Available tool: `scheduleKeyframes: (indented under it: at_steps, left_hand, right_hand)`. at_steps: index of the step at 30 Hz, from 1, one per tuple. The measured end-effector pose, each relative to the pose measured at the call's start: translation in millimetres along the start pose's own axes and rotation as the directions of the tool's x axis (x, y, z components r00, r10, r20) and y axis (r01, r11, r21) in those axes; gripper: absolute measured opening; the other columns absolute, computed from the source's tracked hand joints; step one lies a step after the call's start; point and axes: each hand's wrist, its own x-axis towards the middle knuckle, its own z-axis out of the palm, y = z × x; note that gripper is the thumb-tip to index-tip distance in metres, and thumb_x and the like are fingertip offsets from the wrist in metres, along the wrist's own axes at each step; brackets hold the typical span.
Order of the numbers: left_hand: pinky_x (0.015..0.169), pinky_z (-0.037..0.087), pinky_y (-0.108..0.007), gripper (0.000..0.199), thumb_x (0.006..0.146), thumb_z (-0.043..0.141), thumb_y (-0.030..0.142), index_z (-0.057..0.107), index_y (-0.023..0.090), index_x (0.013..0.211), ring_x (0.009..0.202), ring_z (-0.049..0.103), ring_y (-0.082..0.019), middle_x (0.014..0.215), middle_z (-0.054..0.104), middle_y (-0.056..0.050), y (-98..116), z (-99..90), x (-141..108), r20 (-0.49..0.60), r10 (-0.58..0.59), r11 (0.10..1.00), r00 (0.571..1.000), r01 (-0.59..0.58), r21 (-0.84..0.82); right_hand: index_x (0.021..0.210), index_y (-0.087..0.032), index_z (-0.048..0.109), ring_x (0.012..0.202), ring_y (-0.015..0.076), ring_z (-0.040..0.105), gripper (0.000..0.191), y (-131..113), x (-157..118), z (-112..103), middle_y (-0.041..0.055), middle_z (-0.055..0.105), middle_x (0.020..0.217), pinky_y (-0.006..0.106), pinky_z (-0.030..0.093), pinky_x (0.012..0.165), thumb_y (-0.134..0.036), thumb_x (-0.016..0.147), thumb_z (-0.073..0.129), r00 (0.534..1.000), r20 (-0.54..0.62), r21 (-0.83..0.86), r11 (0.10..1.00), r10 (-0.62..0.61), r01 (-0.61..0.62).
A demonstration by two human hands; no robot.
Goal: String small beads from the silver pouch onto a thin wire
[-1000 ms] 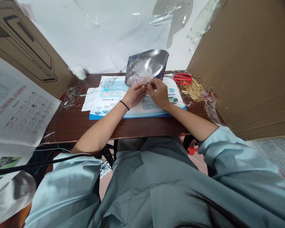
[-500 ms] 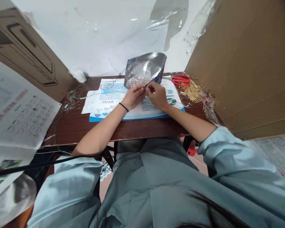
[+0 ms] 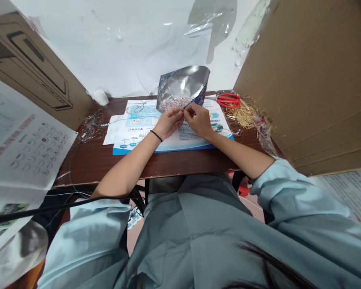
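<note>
Just in front of a silver-lined bag (image 3: 195,80) with small pink and clear beads (image 3: 176,103) in it, my two hands meet at the fingertips. My left hand (image 3: 170,123), with a black band at the wrist, is closed in a pinch. Closed too is my right hand (image 3: 198,120), its thumb and forefinger together beside the left fingertips. What they pinch is too small to make out. Beneath both hands lies a blue and white printed sheet (image 3: 168,143) on the dark table (image 3: 114,160).
Red-handled scissors (image 3: 228,100) and a heap of gold pins (image 3: 243,114) lie at the right, near crumpled clear plastic (image 3: 264,134). Tangled clear threads (image 3: 88,126) are at the left. Cardboard walls (image 3: 313,88) flank the table, with a white wall (image 3: 123,52) behind.
The whole view has shifted very slightly. My hands keep the same closed pose in front of the bag.
</note>
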Motion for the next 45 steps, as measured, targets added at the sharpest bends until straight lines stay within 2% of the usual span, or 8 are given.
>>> scheduleKeyframes:
  at_steps: [13, 21, 27, 34, 40, 45]
  left_hand:
    - [0.082, 0.06, -0.028, 0.012, 0.085, 0.077, 0.022, 0.073, 0.02, 0.096, 0.091, 0.072, -0.016, 0.081, 0.071, -0.003, 3.5, 3.9, -3.3, -0.044, 0.004, 1.0, 0.999, -0.003, 0.025]
    - [0.069, 0.058, -0.018, 0.006, 0.088, 0.075, 0.023, 0.072, 0.019, 0.092, 0.073, 0.069, -0.01, 0.073, 0.069, 0.0, 3.6, 7.0, -4.4, -0.046, 0.03, 0.999, 0.998, -0.028, 0.033]
    - [0.077, 0.058, -0.02, 0.004, 0.087, 0.074, 0.015, 0.072, 0.017, 0.09, 0.076, 0.07, -0.009, 0.075, 0.07, -0.001, 3.9, 7.4, -4.8, -0.064, 0.031, 0.999, 0.997, -0.029, 0.028]
    - [0.08, 0.057, -0.021, 0.007, 0.085, 0.075, 0.012, 0.071, 0.018, 0.086, 0.075, 0.069, -0.008, 0.075, 0.07, 0.0, 4.8, 8.0, -5.6, -0.07, 0.02, 0.999, 0.997, -0.018, 0.03]
    - [0.074, 0.055, -0.018, 0.008, 0.087, 0.073, 0.015, 0.069, 0.017, 0.081, 0.067, 0.064, -0.006, 0.072, 0.068, 0.001, 8.4, 12.1, -9.1, -0.071, 0.014, 0.999, 0.997, -0.011, 0.041]
    - [0.07, 0.054, -0.017, 0.012, 0.085, 0.078, 0.022, 0.068, 0.017, 0.082, 0.068, 0.064, -0.006, 0.074, 0.067, 0.002, 9.0, 11.7, -9.2, -0.069, 0.017, 0.997, 0.997, -0.011, 0.078]
  right_hand:
    - [0.079, -0.021, 0.057, 0.075, 0.0181, 0.058, 0.014, 2.0, 2.3, -3.3, 0.0025, 0.064, 0.076, 0.035, 0.045, 0.077, -0.024, 0.092, 0.058, 0.997, -0.003, -0.064, 0.995, -0.074, 0.074]
    - [0.081, -0.022, 0.058, 0.084, 0.0216, 0.059, 0.012, 3.2, 6.1, -8.3, 0.0033, 0.063, 0.078, 0.039, 0.042, 0.085, -0.025, 0.093, 0.058, 0.995, 0.036, -0.184, 0.978, -0.096, 0.101]
    - [0.082, -0.023, 0.058, 0.086, 0.0225, 0.058, 0.011, 3.8, 5.3, -8.0, 0.0037, 0.063, 0.078, 0.042, 0.041, 0.089, -0.025, 0.093, 0.056, 0.992, 0.068, -0.186, 0.976, -0.107, 0.118]
    - [0.081, -0.022, 0.056, 0.086, 0.0225, 0.058, 0.011, 1.1, 5.1, -8.6, 0.0039, 0.063, 0.078, 0.041, 0.04, 0.088, -0.022, 0.091, 0.057, 0.992, 0.089, -0.191, 0.976, -0.093, 0.109]
    - [0.082, -0.022, 0.055, 0.085, 0.021, 0.056, 0.013, 0.9, 4.7, -8.5, 0.0032, 0.062, 0.077, 0.04, 0.039, 0.088, -0.025, 0.095, 0.055, 0.99, 0.079, -0.177, 0.976, -0.115, 0.127]
    - [0.082, -0.022, 0.056, 0.084, 0.0209, 0.056, 0.013, -1.3, 4.9, -9.9, 0.0027, 0.062, 0.078, 0.041, 0.04, 0.09, -0.025, 0.095, 0.056, 0.991, 0.068, -0.166, 0.979, -0.111, 0.121]
